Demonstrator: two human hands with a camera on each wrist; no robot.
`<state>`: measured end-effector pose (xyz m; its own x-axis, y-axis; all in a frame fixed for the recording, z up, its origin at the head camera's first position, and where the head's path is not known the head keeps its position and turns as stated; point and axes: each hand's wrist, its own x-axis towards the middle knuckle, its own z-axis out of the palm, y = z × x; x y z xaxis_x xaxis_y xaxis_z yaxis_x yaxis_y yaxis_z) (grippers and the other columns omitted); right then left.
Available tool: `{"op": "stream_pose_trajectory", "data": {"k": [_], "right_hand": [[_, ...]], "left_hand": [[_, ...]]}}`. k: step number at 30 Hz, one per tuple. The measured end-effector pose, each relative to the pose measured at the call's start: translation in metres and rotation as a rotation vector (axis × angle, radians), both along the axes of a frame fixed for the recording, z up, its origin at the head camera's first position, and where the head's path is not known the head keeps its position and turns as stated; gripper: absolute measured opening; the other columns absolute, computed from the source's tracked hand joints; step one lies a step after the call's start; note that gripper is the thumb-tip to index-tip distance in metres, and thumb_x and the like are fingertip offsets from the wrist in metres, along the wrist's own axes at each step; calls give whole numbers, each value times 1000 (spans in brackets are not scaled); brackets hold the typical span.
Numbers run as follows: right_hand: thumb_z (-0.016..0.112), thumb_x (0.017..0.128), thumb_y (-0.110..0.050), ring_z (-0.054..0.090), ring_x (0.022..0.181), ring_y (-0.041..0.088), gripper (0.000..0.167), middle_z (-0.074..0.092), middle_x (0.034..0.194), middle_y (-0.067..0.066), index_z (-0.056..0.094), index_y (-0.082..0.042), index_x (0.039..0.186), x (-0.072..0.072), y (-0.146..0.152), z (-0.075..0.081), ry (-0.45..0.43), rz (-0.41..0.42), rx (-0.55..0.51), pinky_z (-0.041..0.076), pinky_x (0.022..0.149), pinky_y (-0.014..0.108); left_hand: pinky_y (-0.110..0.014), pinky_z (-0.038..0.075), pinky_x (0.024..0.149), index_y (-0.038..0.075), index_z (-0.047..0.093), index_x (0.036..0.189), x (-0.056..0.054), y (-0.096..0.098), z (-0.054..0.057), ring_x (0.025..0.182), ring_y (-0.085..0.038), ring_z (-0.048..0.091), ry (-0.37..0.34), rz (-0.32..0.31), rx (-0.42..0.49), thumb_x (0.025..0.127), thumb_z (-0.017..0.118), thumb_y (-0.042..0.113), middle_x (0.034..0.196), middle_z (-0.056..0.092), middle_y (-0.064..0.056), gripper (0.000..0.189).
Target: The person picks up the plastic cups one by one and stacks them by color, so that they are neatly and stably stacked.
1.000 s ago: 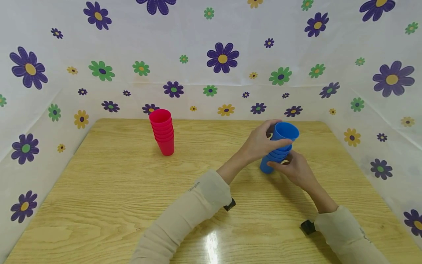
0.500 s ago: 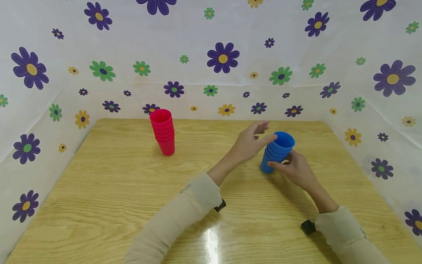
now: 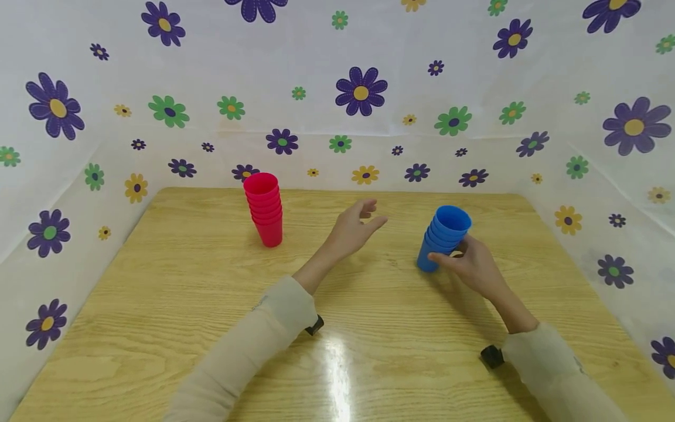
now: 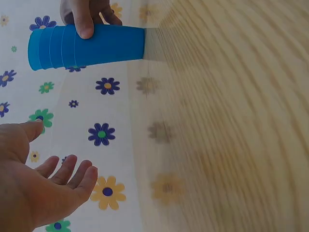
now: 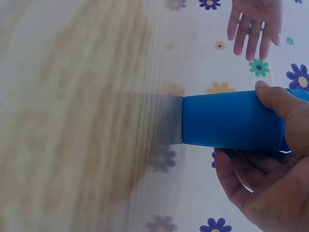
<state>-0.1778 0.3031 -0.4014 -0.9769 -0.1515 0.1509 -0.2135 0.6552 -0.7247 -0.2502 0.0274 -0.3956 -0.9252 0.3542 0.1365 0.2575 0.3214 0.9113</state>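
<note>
A stack of several nested blue cups (image 3: 435, 243) stands on the right side of the table, mouths up. My right hand (image 3: 474, 266) grips it from the right, thumb in front and fingers behind. In the right wrist view the thumb and fingers lie on either side of the blue cups (image 5: 227, 121). My left hand (image 3: 349, 231) is in the air between the two stacks, holding nothing, its fingers loosely bent and apart. Nearest on its left is a stack of several red cups (image 3: 270, 225), upright and untouched.
The wooden table (image 3: 379, 351) reaches to a white cloth backdrop (image 3: 311, 64) with printed flowers at the back and both sides. Dark wrist devices show below both sleeves. A light reflection lies on the front of the table.
My left hand lowered the top blue cup into the stack, let it go and moved away to the left. My right hand keeps its grip on the stack. The red cups stayed put.
</note>
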Motion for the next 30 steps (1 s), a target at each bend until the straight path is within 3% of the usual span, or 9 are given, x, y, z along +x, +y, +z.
{"op": "stream_pose_trajectory", "data": {"k": [10, 17, 30], "right_hand": [[77, 96, -25, 61, 118, 51, 63, 61, 133, 33, 48, 11, 139, -27, -6, -5, 11, -18, 13, 49, 99, 65], [77, 96, -28, 62, 117, 50, 65, 61, 131, 33, 48, 11, 139, -43, -12, -3, 3, -28, -5, 47, 101, 65], [76, 96, -31, 59, 120, 50, 69, 59, 133, 35, 45, 12, 141, -57, -13, -4, -36, -68, -45, 45, 105, 64]], "left_hand": [[-44, 47, 108, 7, 45, 154, -2, -21, -6, 133, -28, 53, -39, 61, -85, 103, 65, 34, 148, 55, -13, 61], [-44, 47, 108, 6, 47, 153, -4, -33, -9, 133, -29, 54, -38, 86, -90, 103, 65, 34, 147, 56, -14, 60], [-45, 45, 111, 7, 45, 154, -6, -50, -12, 135, -30, 52, -57, 104, -102, 102, 67, 35, 149, 54, -13, 63]]}}
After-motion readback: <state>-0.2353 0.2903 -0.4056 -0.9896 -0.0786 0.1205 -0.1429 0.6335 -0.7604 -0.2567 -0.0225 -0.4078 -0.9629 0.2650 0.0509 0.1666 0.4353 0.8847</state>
